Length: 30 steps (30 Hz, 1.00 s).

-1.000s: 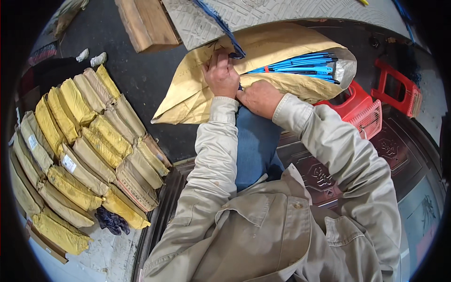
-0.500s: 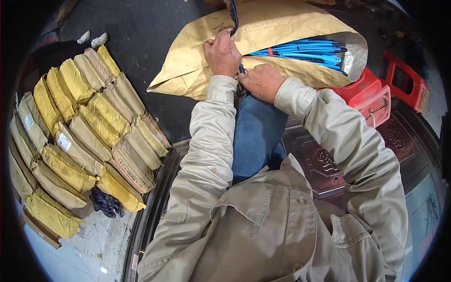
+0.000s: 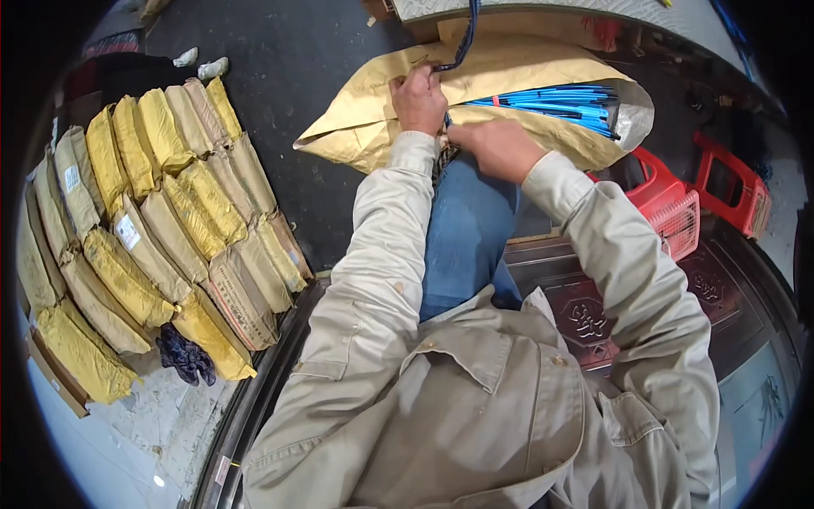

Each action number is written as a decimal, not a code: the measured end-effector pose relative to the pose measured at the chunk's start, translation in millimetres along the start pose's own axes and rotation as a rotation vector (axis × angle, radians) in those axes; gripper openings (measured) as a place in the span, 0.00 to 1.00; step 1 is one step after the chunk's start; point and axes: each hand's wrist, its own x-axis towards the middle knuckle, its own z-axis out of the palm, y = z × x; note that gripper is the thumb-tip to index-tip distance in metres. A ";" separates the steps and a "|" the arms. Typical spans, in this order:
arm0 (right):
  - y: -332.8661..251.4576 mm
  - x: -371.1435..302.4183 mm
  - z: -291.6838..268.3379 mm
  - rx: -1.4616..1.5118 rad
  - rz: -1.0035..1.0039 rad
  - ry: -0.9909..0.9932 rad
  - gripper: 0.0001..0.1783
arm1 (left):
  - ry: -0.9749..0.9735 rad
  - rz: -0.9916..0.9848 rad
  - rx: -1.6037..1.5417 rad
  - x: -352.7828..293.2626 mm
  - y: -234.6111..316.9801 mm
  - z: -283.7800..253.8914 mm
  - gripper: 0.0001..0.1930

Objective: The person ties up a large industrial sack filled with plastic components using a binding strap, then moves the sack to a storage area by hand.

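A tan paper sack lies across my knee, its right side gaping. Inside shows a bundle of blue plastic strips with dark ends and a small red band. My left hand is closed on a dark blue twisted strap over the sack; the strap runs up from my fingers toward the far side. My right hand is closed beside it at the sack's near edge, where a short bit of the strap shows between my hands. The tips of its fingers are mostly hidden.
At the left, packed yellow and tan sacks stand in rows with a crumpled dark bag. On the right are a red plastic stool and another red stool. A dark carved panel lies beneath my right arm.
The view has shifted, bringing a pale surface into sight at the top. My hands stay at the sack's near edge. The strap now slants up to the right instead of straight up.
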 end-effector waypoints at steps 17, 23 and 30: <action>-7.7 -9.2 45.0 1.644 0.468 0.285 0.10 | 0.014 0.035 0.071 -10.5 16.0 2.1 0.03; 5.1 -7.0 26.8 1.265 0.448 0.216 0.12 | -0.007 -0.067 0.045 7.6 13.3 6.8 0.03; 13.8 -9.4 14.1 1.294 0.500 0.113 0.13 | 0.001 -0.188 0.007 14.6 11.5 -2.6 0.04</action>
